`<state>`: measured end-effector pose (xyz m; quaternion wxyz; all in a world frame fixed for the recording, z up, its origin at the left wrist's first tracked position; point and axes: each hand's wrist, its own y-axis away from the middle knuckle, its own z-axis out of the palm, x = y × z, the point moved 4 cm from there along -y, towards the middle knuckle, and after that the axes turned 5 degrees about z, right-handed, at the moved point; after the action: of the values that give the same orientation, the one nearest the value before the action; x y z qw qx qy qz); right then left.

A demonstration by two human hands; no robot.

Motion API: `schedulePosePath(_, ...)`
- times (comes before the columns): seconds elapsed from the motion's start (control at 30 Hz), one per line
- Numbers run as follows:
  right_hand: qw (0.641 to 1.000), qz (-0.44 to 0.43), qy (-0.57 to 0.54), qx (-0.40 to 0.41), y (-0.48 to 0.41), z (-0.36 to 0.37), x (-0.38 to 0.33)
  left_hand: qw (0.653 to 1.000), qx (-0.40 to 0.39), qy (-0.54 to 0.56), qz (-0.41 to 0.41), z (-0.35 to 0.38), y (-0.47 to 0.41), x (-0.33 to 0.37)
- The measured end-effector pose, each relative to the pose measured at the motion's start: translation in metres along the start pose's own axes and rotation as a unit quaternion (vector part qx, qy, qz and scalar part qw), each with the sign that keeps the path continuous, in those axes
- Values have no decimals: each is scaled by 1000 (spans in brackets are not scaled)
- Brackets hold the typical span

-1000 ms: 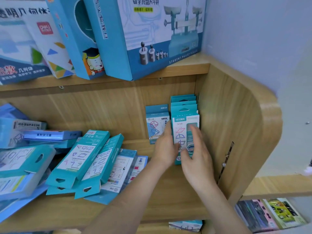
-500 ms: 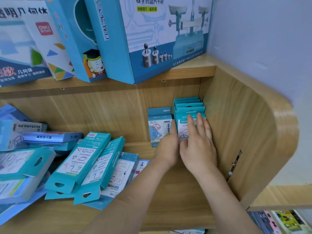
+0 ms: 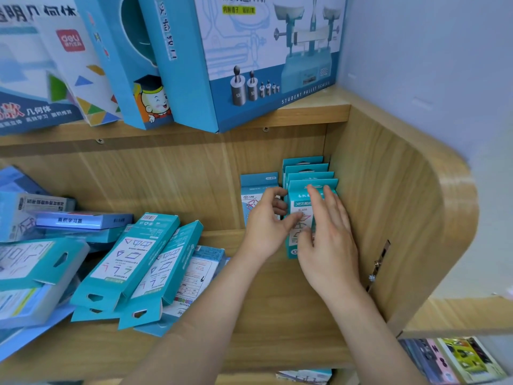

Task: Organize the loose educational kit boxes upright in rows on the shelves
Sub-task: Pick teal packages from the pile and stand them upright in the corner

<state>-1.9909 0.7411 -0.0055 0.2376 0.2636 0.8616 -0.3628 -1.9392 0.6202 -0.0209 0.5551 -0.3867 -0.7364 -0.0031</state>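
A row of several teal kit boxes (image 3: 307,173) stands upright in the back right corner of the middle shelf (image 3: 263,337). My left hand (image 3: 263,226) grips the left edge of the front teal box (image 3: 301,208), fingers behind it and thumb on its face. My right hand (image 3: 329,243) lies flat on that box's front with straight fingers. A light blue kit box (image 3: 256,183) stands upright just left of the row, partly hidden by my left hand. Loose teal boxes (image 3: 133,262) lie slanted in a pile on the left.
More blue boxes (image 3: 69,220) are stacked flat at the far left. Large kit boxes, one picturing a balance scale (image 3: 263,59), lean on the upper shelf. The shelf's curved wooden side panel (image 3: 388,218) closes the right. Colourful packs (image 3: 455,359) lie lower right.
My left hand has shifted from beside the front box to gripping its left edge. My right hand stays flat on the box's face, with its fingers spread a little more.
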Motion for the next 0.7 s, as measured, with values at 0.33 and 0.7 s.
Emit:
schedulePosePath(0.33, 999, 24, -28, -39, -3, 11, 2, 1000, 6, -2, 13, 1, -6, 4)
schedulePosePath(0.7, 998, 25, -53, -19, 13, -1, 9, 1000, 12, -9, 4, -14, 13, -1)
